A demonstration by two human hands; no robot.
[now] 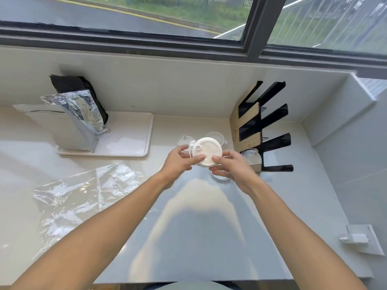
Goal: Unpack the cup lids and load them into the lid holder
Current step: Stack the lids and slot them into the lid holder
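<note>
A white round cup lid (pixel 207 150) is held up over the counter between both hands. My left hand (pixel 178 162) pinches its left edge with thumb and fingers. My right hand (pixel 230 167) grips its right edge, thumb on top. Clear lids lie on the counter behind it (pixel 216 136) and to its left (pixel 182 140); another shows under my right hand (pixel 219 177). The black lid holder (pixel 270 126) stands to the right against the wall, with some clear lids (pixel 252 157) in its nearest slot.
Crumpled clear plastic wrap (pixel 83 197) lies on the counter at left. A white tray (pixel 129 141) at the back left carries foil bags (pixel 77 114). A wall socket with a plug (pixel 360 238) is at the right. A window runs along the back.
</note>
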